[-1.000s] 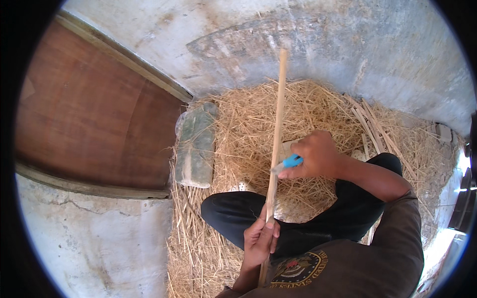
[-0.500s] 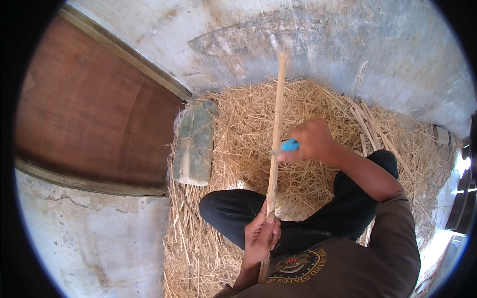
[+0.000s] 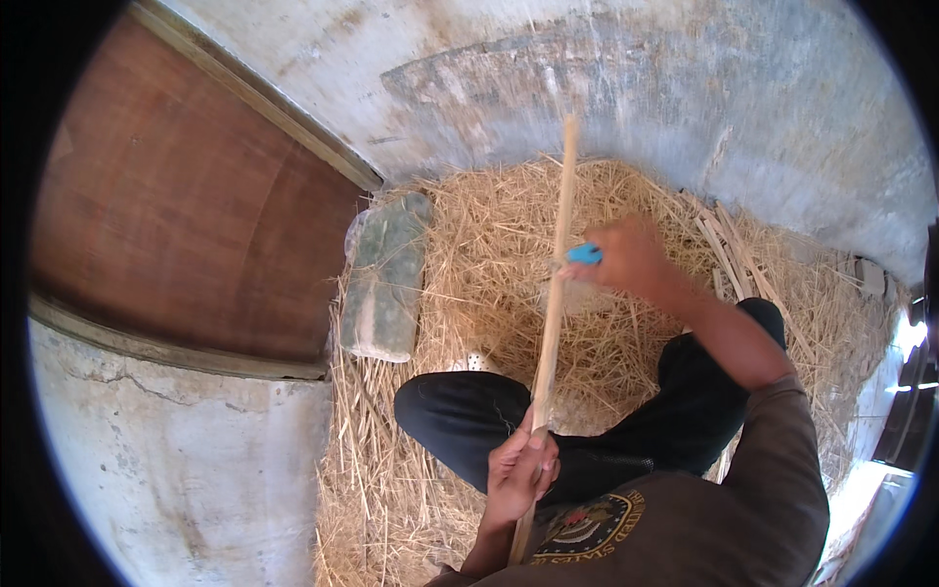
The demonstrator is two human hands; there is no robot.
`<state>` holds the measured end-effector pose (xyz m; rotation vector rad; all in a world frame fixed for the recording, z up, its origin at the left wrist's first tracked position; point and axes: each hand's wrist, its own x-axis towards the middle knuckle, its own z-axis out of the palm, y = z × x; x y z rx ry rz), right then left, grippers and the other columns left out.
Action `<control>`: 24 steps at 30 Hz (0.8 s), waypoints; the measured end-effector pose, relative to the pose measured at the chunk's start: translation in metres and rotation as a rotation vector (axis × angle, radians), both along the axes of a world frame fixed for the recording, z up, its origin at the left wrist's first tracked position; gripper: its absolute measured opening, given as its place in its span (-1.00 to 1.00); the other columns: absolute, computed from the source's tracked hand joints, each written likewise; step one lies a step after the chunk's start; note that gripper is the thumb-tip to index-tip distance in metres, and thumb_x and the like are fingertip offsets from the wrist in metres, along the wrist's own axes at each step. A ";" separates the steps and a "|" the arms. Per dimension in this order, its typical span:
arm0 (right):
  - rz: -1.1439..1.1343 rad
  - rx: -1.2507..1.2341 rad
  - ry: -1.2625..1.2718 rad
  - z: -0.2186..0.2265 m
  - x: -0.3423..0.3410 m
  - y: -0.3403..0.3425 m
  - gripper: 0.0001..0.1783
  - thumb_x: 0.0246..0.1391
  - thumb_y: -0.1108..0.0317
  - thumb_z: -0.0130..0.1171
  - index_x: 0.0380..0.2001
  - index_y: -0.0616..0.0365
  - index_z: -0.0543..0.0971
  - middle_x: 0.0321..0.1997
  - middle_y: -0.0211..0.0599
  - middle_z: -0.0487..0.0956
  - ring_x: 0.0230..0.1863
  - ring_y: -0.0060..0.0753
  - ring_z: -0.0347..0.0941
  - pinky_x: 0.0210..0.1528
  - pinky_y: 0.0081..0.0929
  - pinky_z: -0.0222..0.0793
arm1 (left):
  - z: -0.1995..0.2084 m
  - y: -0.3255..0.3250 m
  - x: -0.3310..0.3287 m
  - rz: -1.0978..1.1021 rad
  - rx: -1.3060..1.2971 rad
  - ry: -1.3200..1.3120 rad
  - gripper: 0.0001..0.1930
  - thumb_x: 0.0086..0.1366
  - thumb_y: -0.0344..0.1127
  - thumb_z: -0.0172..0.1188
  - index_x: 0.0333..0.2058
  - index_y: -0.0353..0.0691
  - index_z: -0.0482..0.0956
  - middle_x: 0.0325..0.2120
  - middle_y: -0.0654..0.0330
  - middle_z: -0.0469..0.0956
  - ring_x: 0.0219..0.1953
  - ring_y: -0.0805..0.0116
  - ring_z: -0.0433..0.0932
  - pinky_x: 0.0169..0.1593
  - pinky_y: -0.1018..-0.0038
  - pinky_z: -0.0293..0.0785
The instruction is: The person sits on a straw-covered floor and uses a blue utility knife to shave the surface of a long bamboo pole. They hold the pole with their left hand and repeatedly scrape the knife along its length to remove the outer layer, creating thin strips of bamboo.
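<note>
A long, pale wooden strip [image 3: 555,323] slants up from beside my body toward the wall. My left hand [image 3: 521,470] is closed around its lower part, with the thumb lying along the strip. Higher up, my right hand [image 3: 631,259] grips a small blue-handled tool [image 3: 585,254], its front end at the right edge of the strip. Motion smears this hand and the tool, so the tool's exact kind does not show. Both of my legs [image 3: 465,416] are folded in dark trousers, under and beside the strip.
Straw and shavings [image 3: 489,235] cover the floor. A greenish wrapped block [image 3: 384,284] lies at the left, by a brown wooden panel [image 3: 205,196]. Several loose wooden strips [image 3: 729,249] lie at the right. A stained plaster wall [image 3: 665,88] rises behind.
My right hand has moved a little up along the strip, away from my body, with the blue-handled tool. The strip's upper end has shifted slightly to the right. My left hand keeps its grip.
</note>
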<state>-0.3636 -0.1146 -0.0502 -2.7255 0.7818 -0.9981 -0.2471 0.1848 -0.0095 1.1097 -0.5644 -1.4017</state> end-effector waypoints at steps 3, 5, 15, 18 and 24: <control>-0.044 -0.067 0.013 -0.008 -0.004 -0.020 -0.17 -0.23 -0.61 0.06 -0.85 0.03 0.39 -0.87 -0.40 0.28 -0.84 -0.34 0.21 -0.74 -0.35 0.12 | 0.000 -0.004 -0.003 -0.030 0.020 -0.014 -0.53 0.50 -0.34 -0.22 0.34 -0.18 0.07 -0.53 0.30 0.29 -0.74 0.67 0.14 -0.59 0.70 0.21; -0.176 -0.018 0.055 -0.012 -0.010 -0.041 -0.15 -0.19 -0.62 0.00 -0.80 0.05 0.46 -0.86 -0.41 0.31 -0.82 -0.36 0.24 -0.73 -0.36 0.14 | -0.002 -0.001 -0.004 -0.032 0.016 -0.007 -0.53 0.50 -0.34 -0.23 0.35 -0.18 0.06 -0.53 0.30 0.29 -0.74 0.66 0.14 -0.60 0.70 0.20; -0.504 0.108 0.362 -0.021 -0.050 -0.137 -0.09 -0.12 -0.64 -0.12 -0.54 0.09 0.66 -0.75 -0.34 0.49 -0.65 -0.35 0.48 -0.57 -0.36 0.41 | -0.004 0.006 -0.011 -0.088 0.169 0.014 -0.53 0.50 -0.33 -0.22 0.34 -0.16 0.08 -0.54 0.30 0.28 -0.72 0.66 0.14 -0.60 0.70 0.16; -0.488 0.116 0.355 -0.035 -0.064 -0.147 -0.10 -0.13 -0.64 -0.11 -0.61 0.08 0.61 -0.76 -0.33 0.47 -0.65 -0.31 0.49 -0.57 -0.29 0.40 | -0.003 0.008 -0.015 -0.067 0.188 0.049 -0.53 0.50 -0.33 -0.23 0.34 -0.16 0.09 -0.54 0.30 0.28 -0.71 0.66 0.14 -0.59 0.70 0.16; -0.475 0.134 0.435 -0.058 -0.070 -0.155 -0.12 -0.10 -0.62 -0.13 -0.61 0.08 0.58 -0.72 -0.33 0.49 -0.60 -0.31 0.51 -0.47 -0.28 0.43 | -0.006 -0.003 -0.017 -0.126 0.198 0.059 -0.53 0.50 -0.33 -0.23 0.34 -0.15 0.07 -0.54 0.31 0.26 -0.72 0.65 0.12 -0.59 0.68 0.16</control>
